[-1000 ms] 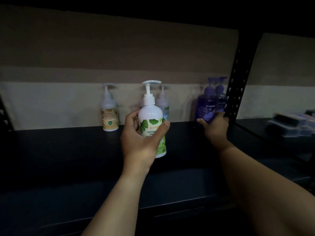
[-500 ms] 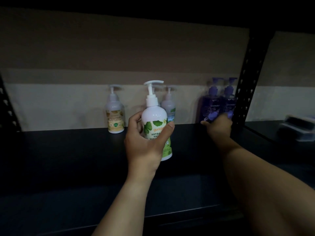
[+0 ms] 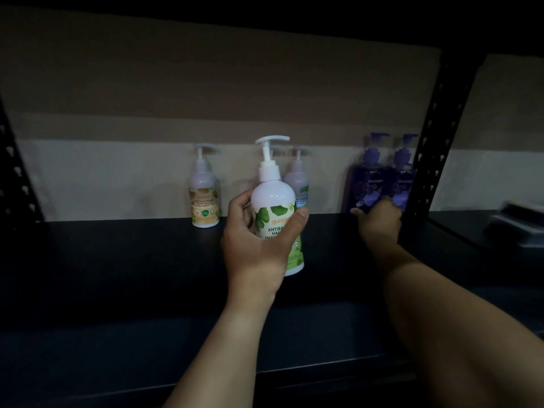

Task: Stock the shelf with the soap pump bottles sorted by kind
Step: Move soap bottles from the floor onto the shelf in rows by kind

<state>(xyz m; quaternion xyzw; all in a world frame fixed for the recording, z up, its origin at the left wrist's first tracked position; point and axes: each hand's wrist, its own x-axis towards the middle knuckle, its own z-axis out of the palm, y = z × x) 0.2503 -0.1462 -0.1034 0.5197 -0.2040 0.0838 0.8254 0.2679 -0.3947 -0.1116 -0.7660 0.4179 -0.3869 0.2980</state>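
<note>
My left hand [image 3: 256,248] grips a white pump bottle with a green leaf label [image 3: 273,198], held upright just above the dark shelf [image 3: 117,260]. Behind it at the back wall stands a white bottle with a blue-green label [image 3: 297,181]; another pump head shows just behind the held bottle's pump. A white bottle with a yellow label [image 3: 204,198] stands further left. At the back right, two purple pump bottles [image 3: 369,178] [image 3: 404,175] stand side by side. My right hand [image 3: 379,222] touches their lower fronts, thumb spread to the left; the fingertips are partly hidden.
A black perforated upright post [image 3: 438,128] rises right beside the purple bottles. Another post [image 3: 14,178] stands at the far left. Beyond the right post, flat packaged items [image 3: 515,225] lie on the neighbouring shelf. An upper shelf board hangs dark overhead.
My right hand has pushed a purple bottle back until it stands beside the other one at the wall. My left hand keeps the green-label bottle in about the same place.
</note>
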